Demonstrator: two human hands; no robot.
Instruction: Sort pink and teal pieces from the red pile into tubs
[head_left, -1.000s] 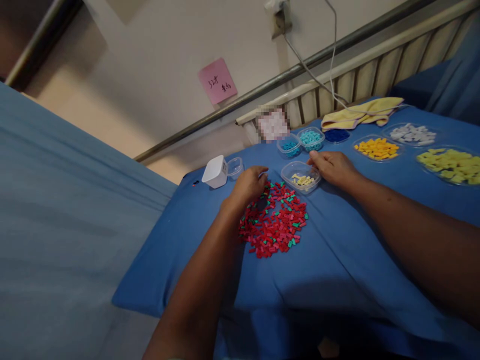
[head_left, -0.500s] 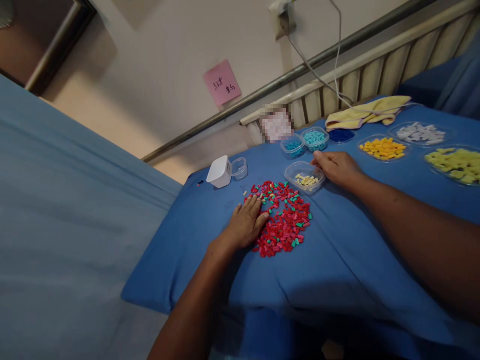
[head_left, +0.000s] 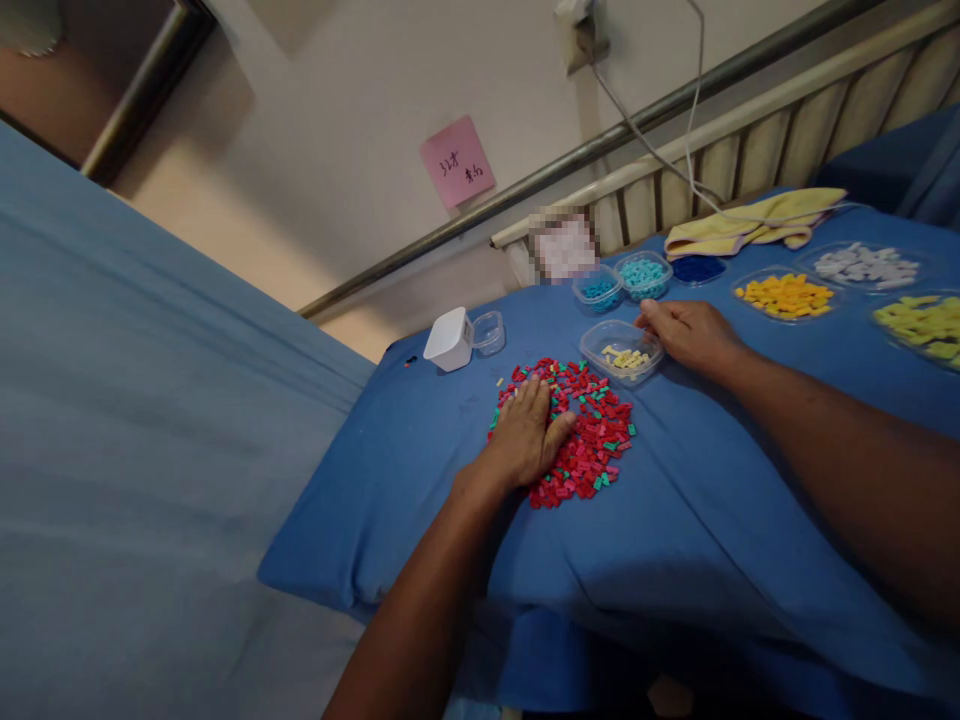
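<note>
My left hand lies flat, fingers stretched out, on a pile of small plastic pieces. Most of the pieces are red and pink, with some green ones among them. Just behind the pile stands a clear plastic container with a few pale yellow pieces in it. My right hand has its thumb and fingers closed on the right rim of this container. One loose pale yellow piece lies beyond the left fingertips.
A white box and a small clear container stand at the back left. Along the back right are containers of blue, turquoise, orange, white and yellow-green pieces, plus a yellow cloth with a cable across it.
My left hand has slid to the right, further over the middle of the pile, uncovering green pieces at its left edge. The right hand stays at the container; the whole view has shifted slightly.
</note>
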